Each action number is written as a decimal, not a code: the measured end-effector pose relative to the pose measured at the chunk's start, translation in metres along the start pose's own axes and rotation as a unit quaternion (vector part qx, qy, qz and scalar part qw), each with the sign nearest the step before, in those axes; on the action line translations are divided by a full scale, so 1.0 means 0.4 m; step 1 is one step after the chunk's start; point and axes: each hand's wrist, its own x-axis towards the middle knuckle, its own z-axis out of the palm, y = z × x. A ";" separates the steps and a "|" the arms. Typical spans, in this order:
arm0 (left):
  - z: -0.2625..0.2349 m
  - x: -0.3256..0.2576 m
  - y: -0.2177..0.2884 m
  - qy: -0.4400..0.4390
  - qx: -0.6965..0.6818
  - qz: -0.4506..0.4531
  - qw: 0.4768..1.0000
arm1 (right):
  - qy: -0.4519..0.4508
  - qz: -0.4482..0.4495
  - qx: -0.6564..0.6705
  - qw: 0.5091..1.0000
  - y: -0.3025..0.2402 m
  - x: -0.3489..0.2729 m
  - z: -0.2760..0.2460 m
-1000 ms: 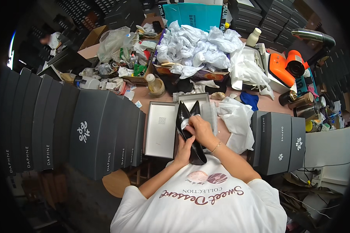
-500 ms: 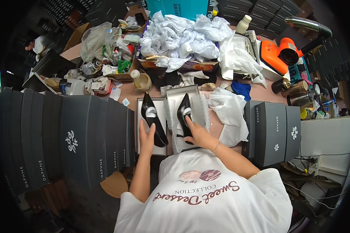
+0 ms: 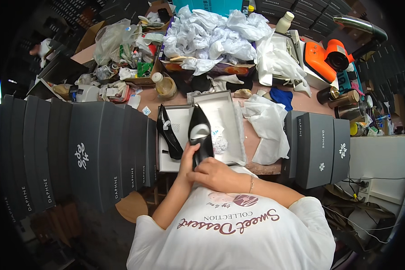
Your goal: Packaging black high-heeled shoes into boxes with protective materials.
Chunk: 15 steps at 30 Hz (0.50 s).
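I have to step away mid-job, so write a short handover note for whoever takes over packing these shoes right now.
Left hand: gripping the heel end of a black pointed high-heeled shoe, held over the open grey shoe box.
Right hand: steadying the same shoe from below.
Second black pointed shoe: lying on its side at the box's left half, on the grey lid.
Done: one shoe laid down.
Left: place the held shoe; white tissue paper lies right of the box.
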 end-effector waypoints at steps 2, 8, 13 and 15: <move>-0.005 -0.046 0.055 0.082 -0.038 0.085 0.992 | 0.134 -0.032 0.083 0.987 -0.014 0.025 -0.035; -0.069 -0.092 0.112 0.061 -0.042 0.069 0.995 | -0.028 0.207 -0.232 0.950 0.349 -0.111 0.126; -0.010 -0.059 0.039 0.077 -0.086 0.032 0.993 | -0.061 0.237 -0.241 0.939 0.321 -0.118 0.164; 0.010 -0.056 0.034 0.065 -0.122 0.028 0.990 | 0.042 0.281 -0.043 0.958 0.260 -0.073 0.051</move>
